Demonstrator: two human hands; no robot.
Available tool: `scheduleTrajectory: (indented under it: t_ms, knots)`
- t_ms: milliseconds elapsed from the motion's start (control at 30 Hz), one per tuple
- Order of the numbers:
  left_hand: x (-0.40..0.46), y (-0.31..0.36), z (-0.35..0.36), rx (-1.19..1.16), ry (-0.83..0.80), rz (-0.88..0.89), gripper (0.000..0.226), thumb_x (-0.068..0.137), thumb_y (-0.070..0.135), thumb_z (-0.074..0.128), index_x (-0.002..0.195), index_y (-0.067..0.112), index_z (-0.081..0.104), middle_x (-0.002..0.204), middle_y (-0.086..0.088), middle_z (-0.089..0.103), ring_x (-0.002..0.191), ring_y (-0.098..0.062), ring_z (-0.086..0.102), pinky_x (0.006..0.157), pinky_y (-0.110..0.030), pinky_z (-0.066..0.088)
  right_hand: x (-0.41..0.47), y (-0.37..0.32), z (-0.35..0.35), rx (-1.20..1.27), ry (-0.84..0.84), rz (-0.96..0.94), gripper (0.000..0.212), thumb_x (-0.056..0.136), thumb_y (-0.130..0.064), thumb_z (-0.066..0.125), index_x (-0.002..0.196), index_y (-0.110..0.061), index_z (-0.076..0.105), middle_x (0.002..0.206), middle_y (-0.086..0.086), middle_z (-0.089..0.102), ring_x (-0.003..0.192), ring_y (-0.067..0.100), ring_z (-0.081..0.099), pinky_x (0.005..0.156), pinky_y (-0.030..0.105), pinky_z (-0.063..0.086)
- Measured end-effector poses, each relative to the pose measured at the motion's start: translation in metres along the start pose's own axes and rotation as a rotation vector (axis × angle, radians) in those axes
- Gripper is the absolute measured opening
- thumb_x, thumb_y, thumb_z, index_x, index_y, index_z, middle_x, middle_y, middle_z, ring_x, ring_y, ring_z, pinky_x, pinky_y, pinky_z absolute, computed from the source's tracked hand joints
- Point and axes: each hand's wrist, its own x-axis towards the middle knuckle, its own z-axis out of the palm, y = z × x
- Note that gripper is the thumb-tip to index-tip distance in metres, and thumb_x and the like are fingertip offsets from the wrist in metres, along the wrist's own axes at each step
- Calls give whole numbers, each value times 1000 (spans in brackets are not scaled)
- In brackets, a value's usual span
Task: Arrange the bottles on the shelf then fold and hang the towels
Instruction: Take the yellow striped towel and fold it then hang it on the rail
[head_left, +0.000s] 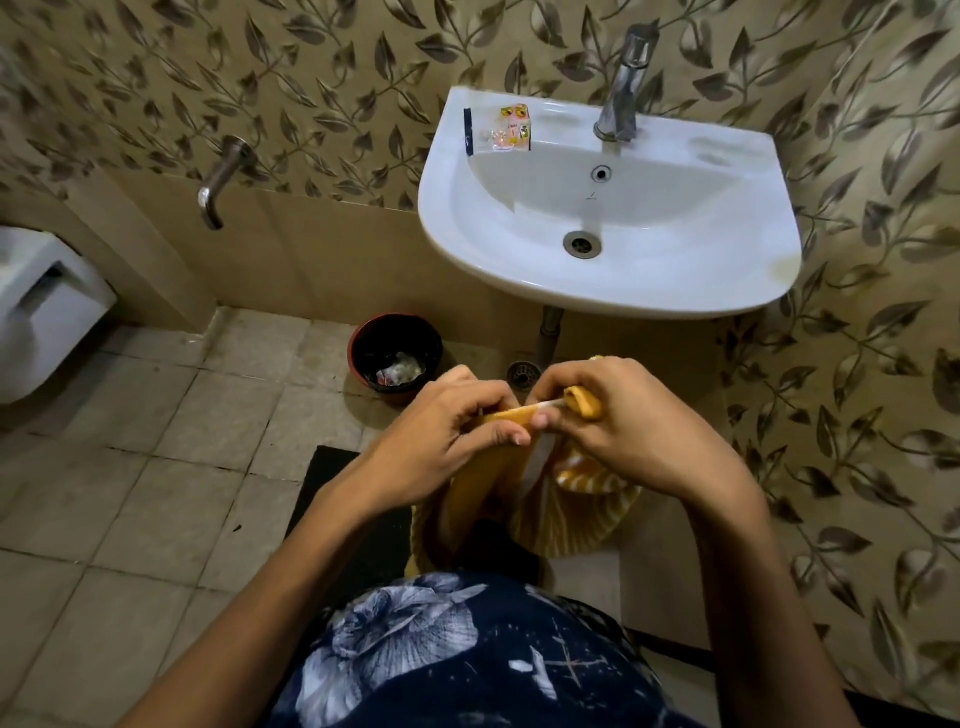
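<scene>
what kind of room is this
A small bathroom, most likely in a home: a white wall-hung basin with a chrome tap, part of a toilet at left, and a floor drain.

My left hand (447, 421) and right hand (623, 415) are bare, no rings, bands or watch, with short nails. My forearms are uncovered. I wear a dark navy garment printed with large pale grey-white flowers (467, 649).
</scene>
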Motion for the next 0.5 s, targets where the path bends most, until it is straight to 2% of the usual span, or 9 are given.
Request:
scheduleTrajectory:
  t_ms: [67,133,267,500]
  knots:
    - [0,-4,-2,7,-39,-72,28,76,65,45,78,38,55,80,2,54,77,-5,45,65,-21,36,-1,3,0,22,45,-26,7,87,-28,63,81,-31,64,76,-11,64,77,5,56,68,32,46]
    - [-1,-8,-3,-27,-52,-88,34,77,64,44,79,32,57,80,-2,57,78,-10,50,66,-26,39,-4,6,-3,81,107,-34,7,88,-27,61,81,-29,63,78,-13,64,79,6,58,70,33,48]
    - [0,-9,-5,-77,-15,-61,41,82,56,44,84,19,62,79,0,60,78,-14,54,62,-25,41,-9,15,-15,141,211,-25,7,83,-30,58,81,-29,65,81,-14,66,81,5,61,71,29,48]
    - [2,-6,-5,-105,-55,-29,40,84,57,44,80,20,57,78,-5,52,70,-17,49,55,-20,33,-22,23,-28,193,327,2,9,81,-24,58,78,-26,65,80,-11,68,78,5,63,70,22,49]
